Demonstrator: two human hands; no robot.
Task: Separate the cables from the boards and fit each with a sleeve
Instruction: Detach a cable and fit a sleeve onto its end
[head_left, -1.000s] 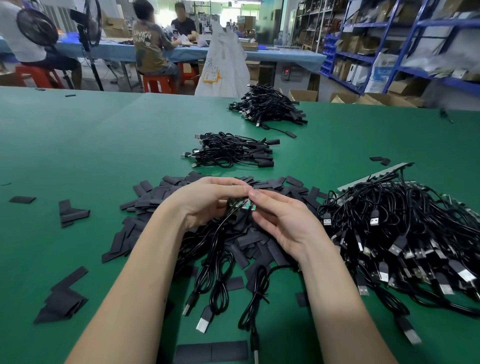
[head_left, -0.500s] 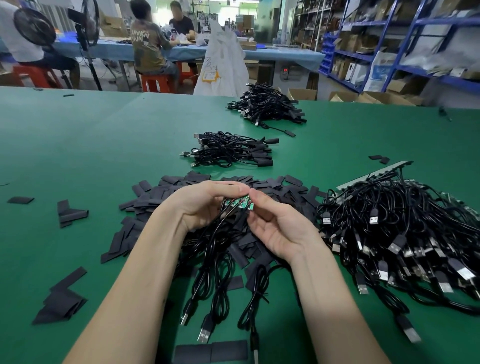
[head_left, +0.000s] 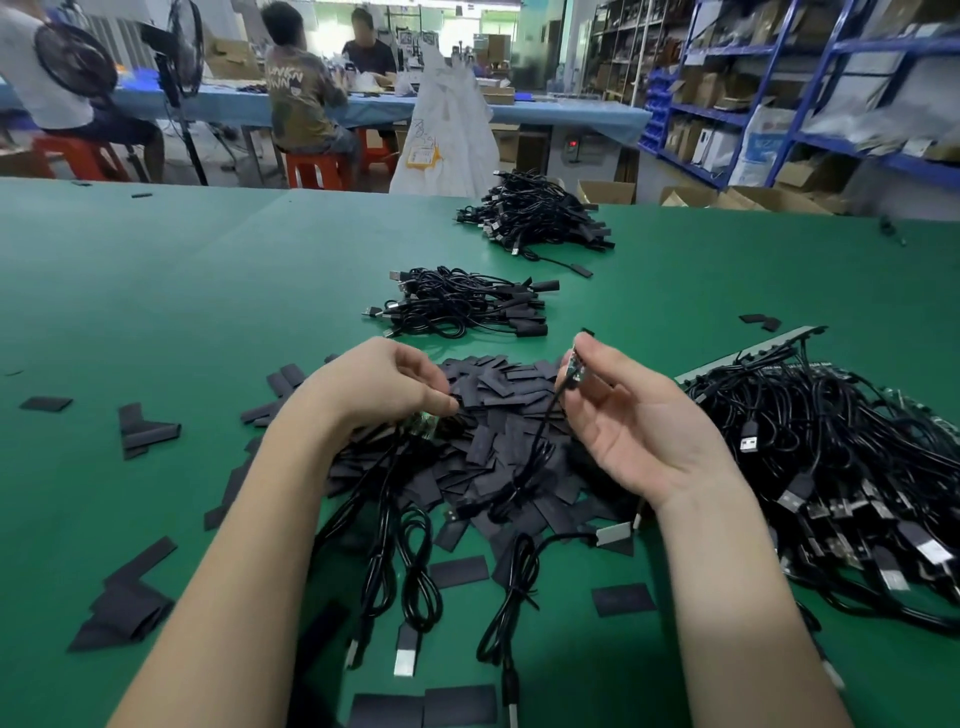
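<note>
My right hand (head_left: 631, 415) pinches a small green board (head_left: 575, 370) at its fingertips, and that board's black cable (head_left: 540, 436) hangs down over the pile of flat black sleeves (head_left: 498, 415). My left hand (head_left: 379, 382) grips the remaining green boards (head_left: 423, 422) low over the same pile; their cables (head_left: 395, 525) trail toward me across the green table (head_left: 182, 291). The two hands are apart. A big tangle of unsorted cables with USB plugs (head_left: 831, 467) lies to the right.
Two heaps of cables fitted with sleeves lie farther back, one (head_left: 462, 304) in the middle and one (head_left: 535, 218) beyond it. Loose sleeves (head_left: 145, 428) are scattered left and near the front edge. People sit at a blue table (head_left: 311, 104) behind; shelves stand at right.
The hands were together on one strip of boards. Now they have pulled apart: the right hand has risen to the right with one board and cable, the left has dropped with the others.
</note>
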